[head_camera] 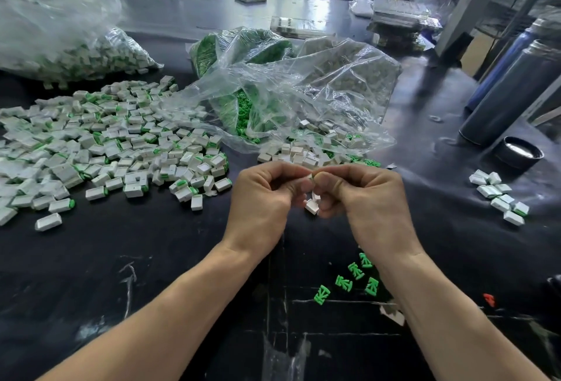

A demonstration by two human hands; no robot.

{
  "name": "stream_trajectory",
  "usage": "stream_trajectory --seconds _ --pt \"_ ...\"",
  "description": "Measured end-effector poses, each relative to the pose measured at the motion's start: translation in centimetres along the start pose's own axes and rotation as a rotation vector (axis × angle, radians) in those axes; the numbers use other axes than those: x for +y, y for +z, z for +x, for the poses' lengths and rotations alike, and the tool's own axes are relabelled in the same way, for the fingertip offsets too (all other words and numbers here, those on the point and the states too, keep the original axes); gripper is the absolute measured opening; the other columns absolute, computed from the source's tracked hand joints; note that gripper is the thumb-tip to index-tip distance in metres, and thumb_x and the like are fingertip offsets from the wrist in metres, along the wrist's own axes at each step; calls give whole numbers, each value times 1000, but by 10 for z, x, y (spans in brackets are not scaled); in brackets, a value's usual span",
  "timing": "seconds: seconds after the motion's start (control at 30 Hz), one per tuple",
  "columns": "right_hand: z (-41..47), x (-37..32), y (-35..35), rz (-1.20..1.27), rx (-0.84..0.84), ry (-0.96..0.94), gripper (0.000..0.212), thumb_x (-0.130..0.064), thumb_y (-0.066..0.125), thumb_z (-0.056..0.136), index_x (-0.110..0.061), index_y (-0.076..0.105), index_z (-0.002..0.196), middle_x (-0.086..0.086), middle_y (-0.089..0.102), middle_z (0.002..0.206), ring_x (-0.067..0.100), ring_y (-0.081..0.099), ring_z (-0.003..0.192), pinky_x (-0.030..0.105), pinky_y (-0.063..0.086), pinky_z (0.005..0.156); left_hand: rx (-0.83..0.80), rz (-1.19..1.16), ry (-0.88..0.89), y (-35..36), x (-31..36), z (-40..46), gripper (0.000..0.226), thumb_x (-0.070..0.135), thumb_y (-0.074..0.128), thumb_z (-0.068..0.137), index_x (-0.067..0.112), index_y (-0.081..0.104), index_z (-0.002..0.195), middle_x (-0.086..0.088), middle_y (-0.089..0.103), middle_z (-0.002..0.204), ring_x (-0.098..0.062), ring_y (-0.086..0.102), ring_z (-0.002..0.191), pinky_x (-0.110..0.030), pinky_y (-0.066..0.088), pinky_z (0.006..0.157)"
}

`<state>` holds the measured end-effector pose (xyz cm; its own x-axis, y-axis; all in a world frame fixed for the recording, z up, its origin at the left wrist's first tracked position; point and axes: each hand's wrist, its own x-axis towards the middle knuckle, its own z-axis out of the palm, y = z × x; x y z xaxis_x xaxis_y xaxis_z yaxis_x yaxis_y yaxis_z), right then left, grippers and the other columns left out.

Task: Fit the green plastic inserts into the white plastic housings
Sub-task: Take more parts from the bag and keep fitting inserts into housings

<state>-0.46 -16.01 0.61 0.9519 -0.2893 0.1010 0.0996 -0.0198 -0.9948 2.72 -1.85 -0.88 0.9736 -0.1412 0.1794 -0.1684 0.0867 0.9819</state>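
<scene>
My left hand (263, 198) and my right hand (358, 198) meet fingertip to fingertip above the black table. Between them they pinch a small white housing (310, 177), mostly hidden by the fingers. Lower in my curled fingers, more white housings (312, 205) show. Several loose green inserts (346, 282) lie on the table beside my right forearm. Whether an insert sits in the pinched housing cannot be seen.
A big heap of white housings with green inserts (106, 144) spreads at left. An open clear bag (288, 92) with green inserts and white housings lies ahead. A small group of housings (501, 198) sits at right, near a black cap (519, 153) and tall dark bottles (510, 92).
</scene>
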Motion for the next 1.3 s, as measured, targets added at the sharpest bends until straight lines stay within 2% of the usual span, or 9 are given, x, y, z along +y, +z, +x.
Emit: stream_trajectory --seconds 0.1,0.3,0.37,0.43,0.6,0.7,0.8,1.03,1.3 --pt "0 1 6 126 2 17 14 -18 66 100 -10 77 96 14 72 70 18 58 47 30 54 45 -11 -32 22 -3 3 2 17 -4 74 87 13 77 88 1 77 80 -8 71 73 -20 56 69" --pt "-5 6 16 184 -140 288 75 -72 35 96 -13 74 73 15 63 63 22 49 41 24 37 35 -46 -113 -54 -3 7 -1 8 0 71 91 5 71 97 -11 74 83 -20 68 72 -26 57 70" --pt "-7 9 20 151 -148 290 76 -73 31 98 -13 68 68 11 58 57 21 44 39 23 32 35 -109 -176 -99 0 9 -4 7 -1 67 94 -3 65 101 -31 65 77 -29 60 53 -33 56 51" --pt "-8 11 24 113 -118 293 76 -69 30 103 -19 65 58 7 52 52 19 40 37 22 28 35 -145 -205 -139 4 8 -7 6 -1 65 95 -4 64 100 -32 58 67 -29 55 43 -34 53 43" --pt "-11 13 29 58 23 278 60 -56 35 105 -35 77 69 -6 59 50 8 51 38 18 34 35 -151 -181 -166 8 5 -9 6 -1 70 91 5 73 92 -17 75 87 -21 70 70 -30 60 60" --pt "-7 22 34 -12 78 217 48 -61 35 89 -44 78 75 -2 74 71 19 72 71 38 58 64 -147 -158 -143 8 7 -8 9 -4 72 88 5 76 89 -10 79 99 -20 75 88 -25 60 75" --pt "-6 26 38 1 95 151 48 -64 35 79 -46 79 81 2 78 89 32 74 98 62 55 96 -127 -178 -160 7 10 -9 6 -6 72 87 -1 76 90 -12 79 100 -29 75 96 -23 60 76" --pt "-5 31 39 31 136 126 47 -67 38 74 -46 79 78 1 78 87 34 73 100 65 53 99 -121 -193 -176 7 10 -10 5 -5 72 88 -4 74 92 -15 78 97 -24 74 87 -23 61 70" --pt "-8 28 39 -14 162 109 46 -64 34 74 -46 77 71 -6 72 70 29 70 84 61 58 89 -107 -109 -153 8 9 -10 5 0 75 88 -1 76 92 -8 79 96 -26 76 96 -26 61 81"
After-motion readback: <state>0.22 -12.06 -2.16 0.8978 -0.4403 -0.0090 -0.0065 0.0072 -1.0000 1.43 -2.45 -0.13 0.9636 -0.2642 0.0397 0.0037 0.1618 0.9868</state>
